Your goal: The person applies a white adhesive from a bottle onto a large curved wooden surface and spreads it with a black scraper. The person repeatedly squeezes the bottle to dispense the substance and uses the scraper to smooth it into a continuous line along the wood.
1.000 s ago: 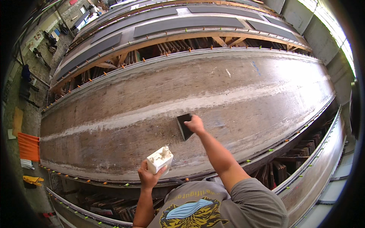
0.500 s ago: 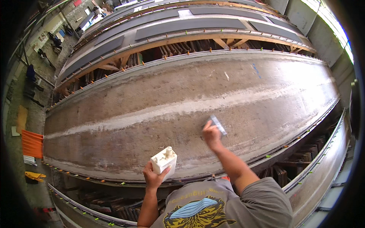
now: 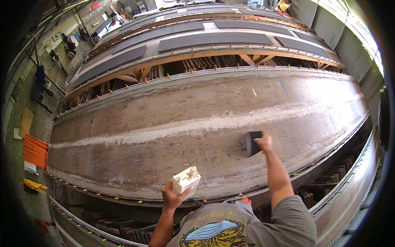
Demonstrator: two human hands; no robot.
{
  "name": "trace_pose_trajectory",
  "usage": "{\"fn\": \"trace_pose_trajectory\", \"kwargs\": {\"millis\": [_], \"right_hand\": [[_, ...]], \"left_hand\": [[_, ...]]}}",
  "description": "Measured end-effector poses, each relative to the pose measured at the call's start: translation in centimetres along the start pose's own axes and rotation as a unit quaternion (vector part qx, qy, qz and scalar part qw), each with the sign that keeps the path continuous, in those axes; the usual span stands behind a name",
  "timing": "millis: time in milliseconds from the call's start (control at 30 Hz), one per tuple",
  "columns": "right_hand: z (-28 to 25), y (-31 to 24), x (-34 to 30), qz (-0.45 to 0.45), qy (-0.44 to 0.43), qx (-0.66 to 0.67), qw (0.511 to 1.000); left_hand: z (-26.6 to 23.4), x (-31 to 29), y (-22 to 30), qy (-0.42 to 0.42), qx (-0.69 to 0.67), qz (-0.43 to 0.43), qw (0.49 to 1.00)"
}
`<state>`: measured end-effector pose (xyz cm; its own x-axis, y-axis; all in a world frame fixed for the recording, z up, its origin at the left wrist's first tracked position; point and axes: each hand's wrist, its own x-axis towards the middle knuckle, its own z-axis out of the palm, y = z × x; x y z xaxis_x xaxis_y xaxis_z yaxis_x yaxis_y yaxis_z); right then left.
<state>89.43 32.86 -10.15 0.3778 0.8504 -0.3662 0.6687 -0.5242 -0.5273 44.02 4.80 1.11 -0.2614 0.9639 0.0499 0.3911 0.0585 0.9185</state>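
Observation:
My left hand (image 3: pixel 170 197) is wrapped round a white cut-open plastic container (image 3: pixel 187 183), held over the near edge of a long brown table top (image 3: pixel 156 154). Pale residue coats the container's rim and inside. My right hand (image 3: pixel 265 142) grips a dark flat spreader (image 3: pixel 254 145) with a grey edge, at or just above the surface right of the middle; contact cannot be made out, and the spreader is slightly blurred. A whitish strip (image 3: pixel 197 125) runs lengthwise along the top beyond the spreader.
Small orange and green pegs line the table's edges. Dark grey sheets (image 3: pixel 214 40) lie on parallel tables behind. An orange cloth (image 3: pixel 36 151) hangs at the left end, with a yellow cloth (image 3: pixel 35 185) below it. Another person (image 3: pixel 282 7) is at the far right.
My right hand has moved to the right and turned the spreader, so its dark face now shows. My left hand still holds the container. The view has shifted slightly.

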Motion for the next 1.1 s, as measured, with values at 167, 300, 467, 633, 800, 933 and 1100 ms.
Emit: {"fn": "trace_pose_trajectory", "kwargs": {"millis": [167,300,467,633,800,933,1100], "right_hand": [[-1.2,0.1,-1.8,-0.150,0.126,-0.211,0.957],[14.1,-1.3,-7.0,-0.346,0.198,-0.376,0.836],[12.1,-15.1,-17.9,-0.309,-0.129,-0.141,0.931],[10.3,-13.1,-8.6,-0.190,-0.130,-0.037,0.972],[3.0,-2.6,4.7,-0.097,-0.058,-0.020,0.993],[-6.6,5.3,10.9,-0.125,-0.017,0.020,0.992],[-3.6,0.3,4.1,-0.206,-0.106,0.023,0.972]], "left_hand": [[-0.9,-1.2,-0.8,0.008,0.000,-0.010,1.000],[1.0,-0.4,-0.4,0.010,-0.003,0.048,0.999],[3.5,0.2,2.2,-0.008,-0.005,0.049,0.999],[8.3,0.4,4.9,-0.003,0.025,0.048,0.999],[14.0,-0.6,6.8,0.018,-0.040,0.015,0.999],[18.0,-1.0,6.6,0.013,-0.087,-0.028,0.996],[21.7,-1.2,9.1,0.026,-0.090,-0.033,0.995]]}}
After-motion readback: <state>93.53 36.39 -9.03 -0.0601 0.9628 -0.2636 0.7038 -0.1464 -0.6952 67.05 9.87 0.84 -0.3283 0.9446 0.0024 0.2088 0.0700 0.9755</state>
